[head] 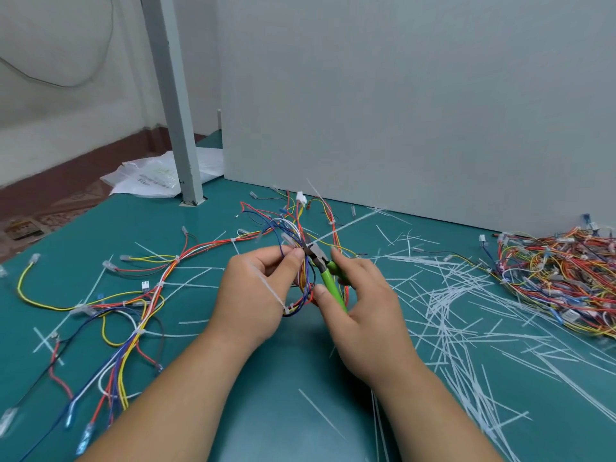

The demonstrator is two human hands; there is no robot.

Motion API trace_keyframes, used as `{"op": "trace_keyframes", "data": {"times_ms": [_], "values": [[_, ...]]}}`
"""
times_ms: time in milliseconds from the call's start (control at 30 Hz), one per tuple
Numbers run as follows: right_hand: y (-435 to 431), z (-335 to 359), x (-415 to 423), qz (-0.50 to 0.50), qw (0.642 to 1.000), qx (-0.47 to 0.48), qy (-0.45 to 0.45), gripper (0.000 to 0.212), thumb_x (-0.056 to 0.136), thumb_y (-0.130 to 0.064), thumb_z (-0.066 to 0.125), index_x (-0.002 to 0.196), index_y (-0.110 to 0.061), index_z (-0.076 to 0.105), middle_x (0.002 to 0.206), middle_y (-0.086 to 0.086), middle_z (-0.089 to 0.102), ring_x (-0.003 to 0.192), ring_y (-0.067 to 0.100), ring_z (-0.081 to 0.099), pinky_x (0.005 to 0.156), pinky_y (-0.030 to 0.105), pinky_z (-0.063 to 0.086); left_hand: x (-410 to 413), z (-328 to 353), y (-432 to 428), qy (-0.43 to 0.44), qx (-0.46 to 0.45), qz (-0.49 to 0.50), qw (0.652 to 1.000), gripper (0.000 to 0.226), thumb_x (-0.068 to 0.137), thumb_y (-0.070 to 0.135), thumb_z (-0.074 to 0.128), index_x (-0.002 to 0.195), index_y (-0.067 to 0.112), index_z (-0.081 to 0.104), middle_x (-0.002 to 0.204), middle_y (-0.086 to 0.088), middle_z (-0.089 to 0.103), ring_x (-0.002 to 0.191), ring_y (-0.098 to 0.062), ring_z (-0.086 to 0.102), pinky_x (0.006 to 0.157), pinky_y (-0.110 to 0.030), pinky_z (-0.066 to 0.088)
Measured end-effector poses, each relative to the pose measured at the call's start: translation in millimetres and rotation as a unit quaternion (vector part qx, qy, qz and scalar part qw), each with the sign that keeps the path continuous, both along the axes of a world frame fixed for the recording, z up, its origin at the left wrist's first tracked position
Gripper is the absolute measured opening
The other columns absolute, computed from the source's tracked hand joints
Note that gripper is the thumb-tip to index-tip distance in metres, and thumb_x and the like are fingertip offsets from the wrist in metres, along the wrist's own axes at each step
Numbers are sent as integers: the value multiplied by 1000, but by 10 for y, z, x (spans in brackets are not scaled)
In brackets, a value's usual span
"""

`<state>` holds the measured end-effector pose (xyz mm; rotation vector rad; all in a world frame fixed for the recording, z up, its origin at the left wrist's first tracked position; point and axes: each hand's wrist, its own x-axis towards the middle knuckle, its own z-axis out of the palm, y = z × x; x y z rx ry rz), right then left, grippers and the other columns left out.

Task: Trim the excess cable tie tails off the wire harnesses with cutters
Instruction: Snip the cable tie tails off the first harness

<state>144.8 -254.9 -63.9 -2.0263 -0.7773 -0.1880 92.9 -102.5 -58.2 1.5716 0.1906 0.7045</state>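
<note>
Midway over the teal table (213, 221), my left hand (258, 295) pinches a looped wire harness (305, 288) between thumb and fingertips, holding the bundle of red, blue, yellow and white wires just above the surface. My right hand (361, 305) is closed around the green handles of the cutters (325, 271), whose dark metal jaws sit against the harness right beside my left thumb, at the base of a long white cable tie tail (346, 225) that runs up and to the right toward the grey partition (400, 95). A second tie tail (268, 288) lies across the back of my left hand, its head cinched on the lower part of the loop. To my left, another harness (133, 301) is spread flat on the table, with white ties along its trunk. To my right, cut tie tails (446, 308) litter the table in a loose drift, and a heap of harnesses (560, 281) is piled at the far right edge. A plastic bag (150, 178) lies behind a grey post (176, 111).
</note>
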Motion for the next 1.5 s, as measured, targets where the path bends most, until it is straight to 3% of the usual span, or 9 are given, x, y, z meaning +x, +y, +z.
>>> {"op": "trace_keyframes", "data": {"times_ms": [267, 467, 667, 767, 833, 1000, 1167, 1300, 1500], "values": [[11, -29, 19, -26, 999, 44, -9, 48, 84, -35, 76, 132, -30, 70, 109, -14, 64, 100, 3, 62, 86, 5, 40, -1, -19, 10, 8, 15, 0, 1000, 27, 99, 18, 65, 78, 26, 79, 75, 13, 75, 69, 5, 65, 69, -8, 48], [46, -7, 1, 30, 975, 195, 101, 38, 86, -34, 72, 117, -56, 71, 93, -19, 65, 88, 12, 66, 83, 35, 56, -24, 113, -64, -20, -11, 32, 999, 14, 94, 42, 66, 101, 32, 72, 84, 9, 76, 81, 5, 65, 76, -5, 44], [79, 20, -8, 69, 913, 313, 251, 38, 89, -26, 67, 126, -22, 73, 97, -2, 77, 82, 8, 66, 71, 23, 54, -141, 112, -126, -91, -39, -73, 992, 84, 68, 89, 60, 126, 29, 66, 105, -8, 73, 99, -14, 64, 86, -30, 52], [77, 22, 9, 93, 895, 330, 285, 35, 93, -27, 61, 125, -23, 74, 116, 7, 78, 98, 21, 69, 81, 41, 54, -147, 108, -202, -96, 38, -96, 990, 94, 66, 86, 64, 136, 23, 58, 113, -6, 72, 107, -20, 66, 96, -31, 50], [75, 31, 11, 123, 880, 347, 299, 32, 96, -25, 58, 123, -27, 75, 120, 6, 77, 100, 17, 72, 78, 33, 58, -155, 119, -240, -95, 52, -102, 989, 94, 66, 81, 70, 138, 23, 56, 116, -2, 73, 111, -16, 67, 97, -23, 49], [78, 39, 9, 127, 863, 374, 315, 36, 94, -31, 61, 127, -27, 73, 122, 6, 76, 96, 16, 71, 75, 30, 59, -124, 77, -279, -60, 88, -61, 992, 64, 72, 25, 87, 131, 32, 63, 105, 12, 75, 102, -4, 70, 92, -13, 49], [88, 33, 17, 124, 856, 371, 337, 31, 94, -27, 57, 118, -23, 77, 114, 7, 77, 96, 22, 73, 76, 34, 59, -116, 48, -324, -76, 112, -21, 991, 29, 78, 33, 80, 106, 41, 75, 101, 18, 76, 95, -5, 73, 86, -21, 56], [74, 45, 39, 134, 846, 362, 368, 32, 93, -28, 58, 117, -16, 76, 114, 12, 74, 101, 29, 68, 79, 39, 57, -105, 65, -368, -104, 89, -16, 990, 34, 80, 29, 78, 103, 54, 75, 96, 17, 76, 89, -7, 73, 80, -19, 55], [33, 93, 74, 180, 814, 382, 399, 27, 92, -29, 60, 111, -23, 80, 118, 12, 74, 101, 31, 67, 88, 50, 53, -56, 103, -308, -136, -43, 11, 990, 25, 84, 10, 77, 98, 30, 79, 96, 11, 79, 88, 0, 71, 78, -13, 53]]}}
